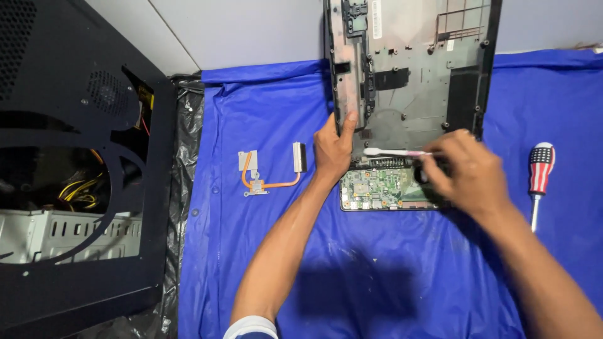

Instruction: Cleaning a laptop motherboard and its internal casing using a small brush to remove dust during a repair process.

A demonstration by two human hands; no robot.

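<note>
An opened laptop base (408, 69) lies upside down on a blue plastic sheet (352, 270), its green circuit board (377, 188) exposed at the near edge. My left hand (333, 150) presses against the laptop's left edge, thumb up along the frame. My right hand (468, 172) pinches a cotton swab (392, 152) with a pink stick; its white tip points left over the vent strip just above the circuit board.
A copper heat pipe with metal plates (267, 172) lies left of my left hand. A screwdriver with a striped handle (539, 179) rests at the right. A black desktop computer case (75, 157) with visible wires stands at the far left on black plastic.
</note>
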